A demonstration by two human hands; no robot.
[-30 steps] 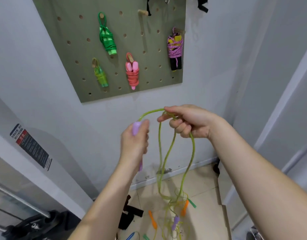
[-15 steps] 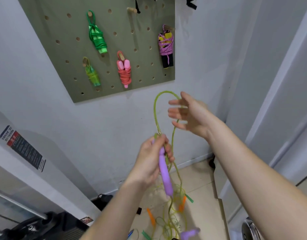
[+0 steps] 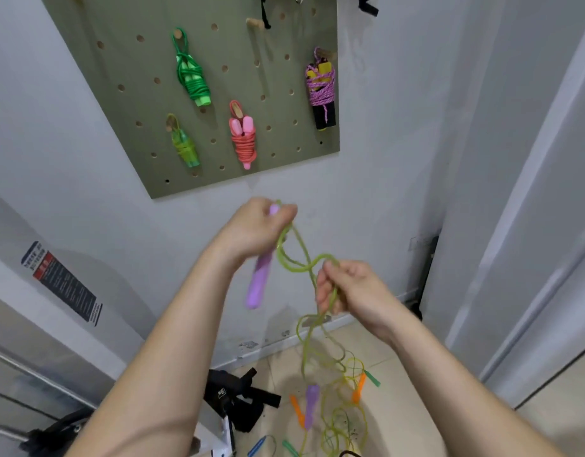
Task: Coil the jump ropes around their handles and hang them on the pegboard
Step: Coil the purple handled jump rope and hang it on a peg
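- Swapped in height since half a second ago: left hand (image 3: 258, 225) now the upper one, right hand (image 3: 350, 288) now lower and curled, no longer spread open.
- Cannot read any writing: print on the red, black and white sticker (image 3: 62, 282) on the grey panel at left is too blurred, and so is the small white tag on the black straps (image 3: 238, 397) on the floor.
- Grips the top end of the purple handle (image 3: 259, 282) in the closed left fist, body of the handle hanging tilted below it, lower end free.
- Pinches the yellow-green rope (image 3: 284, 260) between right thumb and curled fingers, just below and beside the left hand; looped across from the handle's top, then dropping from the fingers to the floor.
- Trails into a loose tangle on the tiles: second purple handle (image 3: 311, 404), orange handle (image 3: 297, 410), green handle (image 3: 372, 379), blue handle (image 3: 258, 446) at the bottom edge.
- Hangs above the hands on the wall: pegboard (image 3: 119, 61) with four coiled ropes on pegs, namely green bundle (image 3: 192, 77), lime bundle (image 3: 184, 148), pink bundle (image 3: 243, 140) and purple-corded black-handled bundle (image 3: 321, 90).
- Wooden peg (image 3: 255, 23) near the top edge, beside a black strap.
- Open wall between the pegboard's lower edge and the left hand; white door frame (image 3: 515, 225) close on the right.
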